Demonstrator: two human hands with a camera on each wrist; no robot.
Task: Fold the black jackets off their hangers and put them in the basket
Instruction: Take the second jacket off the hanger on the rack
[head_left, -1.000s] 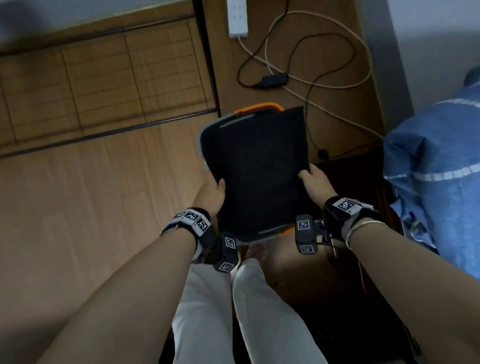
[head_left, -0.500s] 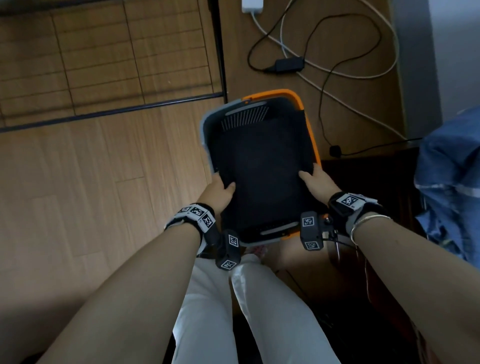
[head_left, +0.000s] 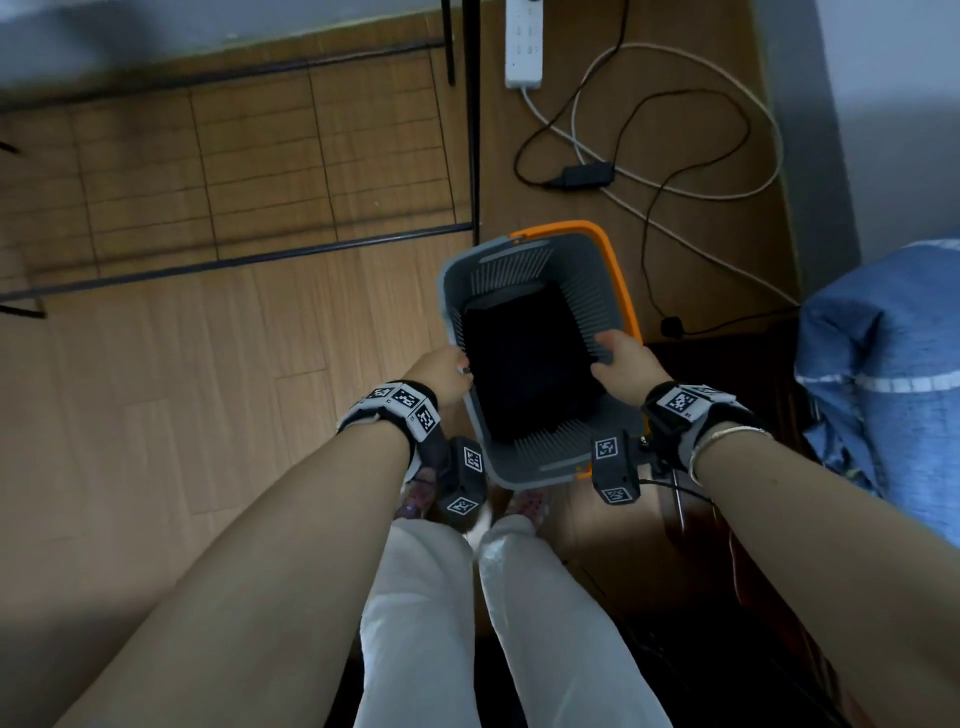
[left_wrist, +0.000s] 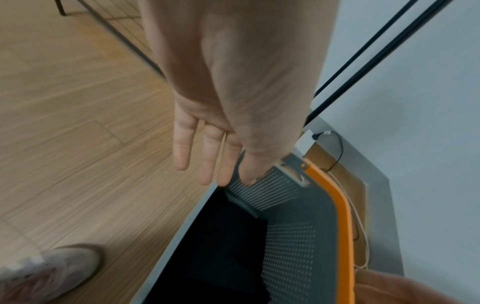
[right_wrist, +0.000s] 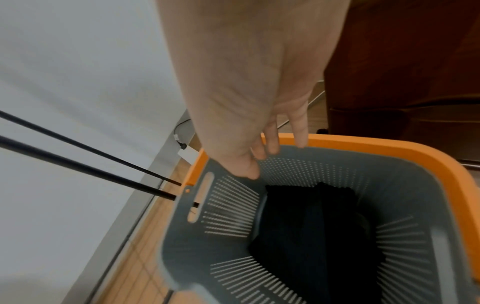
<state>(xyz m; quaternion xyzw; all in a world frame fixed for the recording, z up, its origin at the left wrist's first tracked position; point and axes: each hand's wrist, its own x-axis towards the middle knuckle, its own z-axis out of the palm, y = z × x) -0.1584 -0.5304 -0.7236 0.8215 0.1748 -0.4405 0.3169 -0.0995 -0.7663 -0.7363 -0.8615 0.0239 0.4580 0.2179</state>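
A folded black jacket (head_left: 524, 364) lies flat at the bottom of the grey basket (head_left: 511, 252) with an orange handle (head_left: 613, 270) on the floor. The same jacket (right_wrist: 311, 226) shows dark inside the perforated walls, and again in the left wrist view (left_wrist: 223, 246). My left hand (head_left: 441, 371) hovers at the basket's left rim, fingers (left_wrist: 205, 156) straight and empty. My right hand (head_left: 621, 361) is above the right rim, its fingers (right_wrist: 298, 131) loosely extended, holding nothing. No hanger is in view.
A black metal rack base (head_left: 260, 254) with a wire grid sits on the wooden floor to the left. A white power strip (head_left: 523, 41) and looped cables (head_left: 675, 156) lie behind the basket. Blue bedding (head_left: 883, 389) is at the right. My feet (head_left: 527, 501) stand just before the basket.
The jacket went from held above the basket, down into it, and now lies at the bottom. Both hands have let go and lifted to the rim.
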